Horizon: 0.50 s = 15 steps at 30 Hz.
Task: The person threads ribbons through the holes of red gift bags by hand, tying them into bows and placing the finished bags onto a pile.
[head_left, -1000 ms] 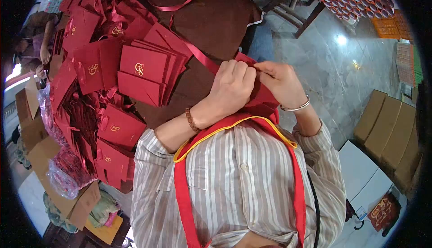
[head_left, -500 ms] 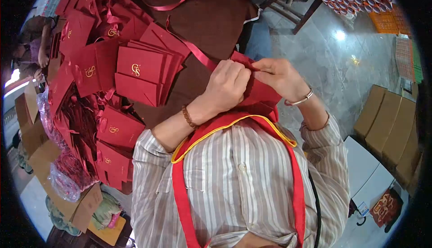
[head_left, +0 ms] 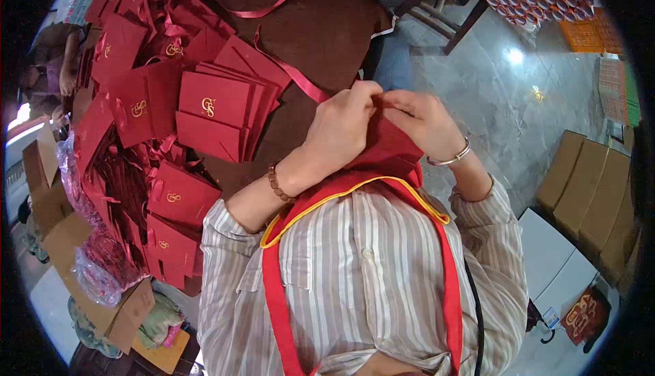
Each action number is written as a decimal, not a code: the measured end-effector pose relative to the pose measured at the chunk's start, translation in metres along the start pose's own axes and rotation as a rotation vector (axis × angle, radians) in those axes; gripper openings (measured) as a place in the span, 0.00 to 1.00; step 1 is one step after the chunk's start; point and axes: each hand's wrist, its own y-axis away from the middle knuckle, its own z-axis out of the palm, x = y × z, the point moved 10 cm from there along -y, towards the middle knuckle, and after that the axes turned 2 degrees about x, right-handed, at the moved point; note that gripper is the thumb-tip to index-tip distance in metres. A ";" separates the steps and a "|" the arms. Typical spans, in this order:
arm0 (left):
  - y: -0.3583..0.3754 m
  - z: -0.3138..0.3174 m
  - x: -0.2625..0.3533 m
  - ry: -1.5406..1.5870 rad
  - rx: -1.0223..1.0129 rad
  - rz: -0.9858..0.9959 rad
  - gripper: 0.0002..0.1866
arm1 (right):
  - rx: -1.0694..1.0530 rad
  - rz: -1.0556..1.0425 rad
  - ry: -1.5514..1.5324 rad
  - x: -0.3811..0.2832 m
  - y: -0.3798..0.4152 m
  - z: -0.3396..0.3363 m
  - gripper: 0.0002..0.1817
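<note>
A dark red paper gift bag (head_left: 392, 145) is at the top of my lap, against the red apron with yellow trim (head_left: 368, 177). My left hand (head_left: 341, 125), with a beaded bracelet, is closed at the bag's upper edge, thumb and fingers pinched together. Facing it, my right hand (head_left: 431, 127), wearing a silver bangle, pinches at the same edge. The fingertips of both hands nearly meet, and what lies between them is mostly hidden. A red ribbon (head_left: 300, 79) runs from the table to beside my left hand.
Left on the brown-covered table (head_left: 334, 21) lie a stack of red bags (head_left: 215, 100) with gold lettering and many loose ones. Cardboard boxes (head_left: 590, 192) stand at right on the grey floor. Another person's arm (head_left: 69, 66) shows at far left.
My left hand has turned slightly and its fingers have risen at the bag's edge. My right hand has shifted a little, still pinching near it.
</note>
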 end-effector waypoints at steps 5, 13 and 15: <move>-0.003 -0.004 0.014 -0.143 -0.064 0.115 0.09 | -0.196 0.067 0.135 -0.023 0.006 0.007 0.13; -0.025 0.006 -0.041 0.302 -0.417 -0.018 0.09 | -0.417 -0.069 -0.400 0.000 -0.003 0.005 0.17; -0.022 0.017 -0.048 0.323 -0.442 -0.009 0.11 | -0.433 -0.126 0.077 -0.017 -0.008 0.004 0.15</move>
